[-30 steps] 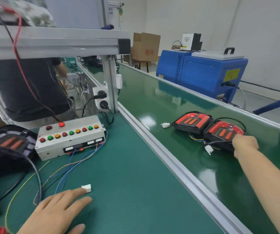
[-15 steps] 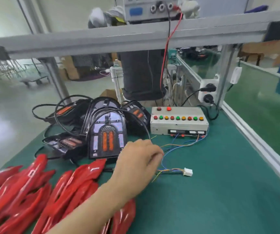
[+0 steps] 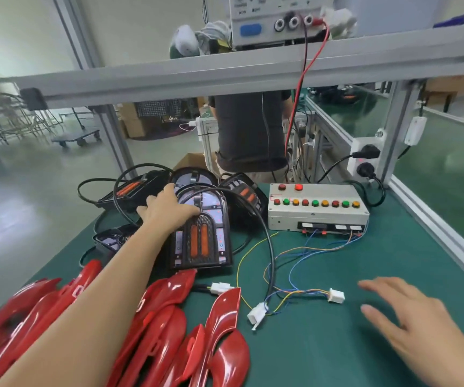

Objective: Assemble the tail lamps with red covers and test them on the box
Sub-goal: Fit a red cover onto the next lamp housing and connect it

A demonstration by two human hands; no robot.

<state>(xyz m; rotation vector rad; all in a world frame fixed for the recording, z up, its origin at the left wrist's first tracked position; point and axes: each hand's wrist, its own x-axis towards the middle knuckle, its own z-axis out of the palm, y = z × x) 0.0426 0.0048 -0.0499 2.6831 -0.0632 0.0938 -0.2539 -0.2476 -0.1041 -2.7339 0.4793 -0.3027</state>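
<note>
An uncovered black tail lamp (image 3: 200, 236) with two orange strips lies face up in the middle of the green mat. My left hand (image 3: 166, 210) rests on its upper left part, fingers spread. A pile of several red covers (image 3: 169, 331) lies at the near left, partly under my forearm. The grey test box (image 3: 317, 208) with coloured buttons stands at the right rear; its thin wires end in a white connector (image 3: 336, 296). My right hand (image 3: 409, 322) hovers open and blurred over the mat at the near right, holding nothing.
More black lamps (image 3: 133, 188) and their black cables lie behind the one I touch. Two other white plugs (image 3: 257, 315) lie near the covers. A person in a dark shirt (image 3: 247, 129) stands beyond the bench. A conveyor belt (image 3: 448, 169) runs on the right, behind an aluminium rail.
The view swung from the conveyor to the bench. My left hand moved from the wires up onto the lamp. My right hand left the lamps on the conveyor and came over the mat.
</note>
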